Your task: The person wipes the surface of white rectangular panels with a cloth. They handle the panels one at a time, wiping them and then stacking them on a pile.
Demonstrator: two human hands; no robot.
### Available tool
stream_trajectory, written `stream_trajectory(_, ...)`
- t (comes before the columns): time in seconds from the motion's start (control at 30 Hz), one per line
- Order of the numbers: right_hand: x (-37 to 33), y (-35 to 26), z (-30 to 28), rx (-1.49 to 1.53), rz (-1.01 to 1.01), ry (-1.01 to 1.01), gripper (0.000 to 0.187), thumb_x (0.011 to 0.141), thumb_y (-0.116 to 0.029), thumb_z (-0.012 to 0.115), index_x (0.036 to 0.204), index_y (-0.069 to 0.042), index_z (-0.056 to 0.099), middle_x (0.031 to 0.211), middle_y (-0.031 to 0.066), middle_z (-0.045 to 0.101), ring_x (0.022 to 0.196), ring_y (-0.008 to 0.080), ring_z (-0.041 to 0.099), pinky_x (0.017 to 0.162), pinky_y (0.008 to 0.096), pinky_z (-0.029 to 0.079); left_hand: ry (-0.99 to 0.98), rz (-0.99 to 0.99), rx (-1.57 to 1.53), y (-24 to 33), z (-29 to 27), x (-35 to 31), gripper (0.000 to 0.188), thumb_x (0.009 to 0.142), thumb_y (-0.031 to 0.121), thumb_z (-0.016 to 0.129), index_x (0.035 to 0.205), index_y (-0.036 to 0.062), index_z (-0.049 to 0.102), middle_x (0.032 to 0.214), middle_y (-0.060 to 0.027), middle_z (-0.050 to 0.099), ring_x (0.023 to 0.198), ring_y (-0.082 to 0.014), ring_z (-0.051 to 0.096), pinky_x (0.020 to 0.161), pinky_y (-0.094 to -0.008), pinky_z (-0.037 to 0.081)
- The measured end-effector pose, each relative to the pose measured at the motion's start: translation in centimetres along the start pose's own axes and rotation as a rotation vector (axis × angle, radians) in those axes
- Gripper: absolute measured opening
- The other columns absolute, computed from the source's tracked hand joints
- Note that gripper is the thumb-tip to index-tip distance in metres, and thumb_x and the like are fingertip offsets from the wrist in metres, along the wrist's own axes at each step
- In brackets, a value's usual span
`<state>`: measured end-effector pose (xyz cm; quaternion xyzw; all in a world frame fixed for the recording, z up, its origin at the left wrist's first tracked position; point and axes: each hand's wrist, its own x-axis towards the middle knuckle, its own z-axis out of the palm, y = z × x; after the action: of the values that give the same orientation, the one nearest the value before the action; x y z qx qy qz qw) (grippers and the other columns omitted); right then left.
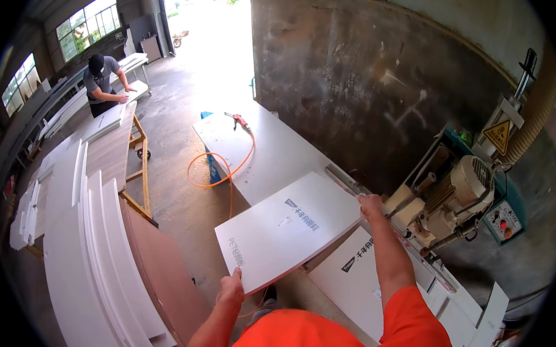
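Note:
A white rectangular panel (268,236) with dark printing is held in front of me, slightly tilted. My left hand (230,288) grips its near left corner, thumb on top. At the far right corner, my right hand (370,206) is closed on the panel's edge. The panel's far part overlaps a white worktable (273,148); I cannot tell whether it rests there. Below my right forearm lies another printed white panel (342,271). The fingers under the held panel are hidden.
A machine with a motor (472,180) and control box (505,220) stands at right. A red air gun (238,120) with an orange hose (193,169) lies on the worktable. Long white boards (92,245) are stacked at left. A co-worker (104,79) bends over boards farther back.

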<state>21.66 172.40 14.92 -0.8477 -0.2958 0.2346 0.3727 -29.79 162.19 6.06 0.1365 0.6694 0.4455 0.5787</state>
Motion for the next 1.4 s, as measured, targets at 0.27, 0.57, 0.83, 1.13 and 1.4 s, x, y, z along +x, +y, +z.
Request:
stream_trajectory(0.27,7.7,-4.0,7.7,0.330,0.179,0.549,0.060,0.103,-0.048,0.053,0.091,0.007,0.075,0.075,0.0188,0.075,0.072,0.0338,0.072,0.071,0.0447,0.056,-0.180,-0.165,-0.083,5.8,3.3,3.8,0.040,0.111,0.018,0.054,0.134,-0.0150,0.054,0.124,-0.0216,0.068,0.103,-0.0295,0.072,0.090,-0.0437,0.061)
stream_trajectory(0.57,3.0,-8.8,15.6,0.793,0.005,0.238,0.045,0.102,-0.044,0.069,0.081,-0.005,0.061,0.073,0.0046,0.066,0.060,0.0136,0.061,0.057,0.0325,0.050,-0.388,-0.240,-0.231,8.7,12.9,5.2,0.038,0.114,0.019,0.044,0.141,-0.0086,0.048,0.131,-0.0194,0.065,0.115,-0.0320,0.068,0.100,-0.0468,0.059)
stream_trajectory(0.83,-2.5,-5.5,24.5,0.532,0.381,-0.365,0.026,0.090,-0.021,0.085,0.098,0.000,0.073,0.088,0.0049,0.072,0.080,0.0147,0.067,0.070,0.0306,0.053,-0.392,-0.048,0.035,4.4,13.4,16.5,0.034,0.107,0.015,0.062,0.132,-0.0032,0.049,0.123,-0.0148,0.064,0.107,-0.0242,0.067,0.091,-0.0387,0.058)
stream_trajectory(1.13,3.8,-3.9,26.7,0.085,0.180,-0.321,0.038,0.088,-0.033,0.086,0.093,0.004,0.075,0.090,0.0073,0.075,0.078,0.0164,0.070,0.069,0.0348,0.056,-0.424,0.231,0.020,1.3,17.7,24.5,0.048,0.100,0.012,0.070,0.136,-0.0015,0.041,0.121,-0.0148,0.063,0.099,-0.0224,0.068,0.081,-0.0379,0.061)
stream_trajectory(1.4,-2.8,1.5,27.6,0.236,0.395,-0.764,0.031,0.090,-0.026,0.083,0.104,0.001,0.074,0.096,0.0063,0.075,0.083,0.0159,0.070,0.072,0.0314,0.056,-0.166,0.776,0.938,17.0,18.5,26.3,0.041,0.093,0.037,0.074,0.070,0.0031,0.072,0.064,-0.0139,0.069,0.059,-0.0308,0.068,0.063,-0.0435,0.054)
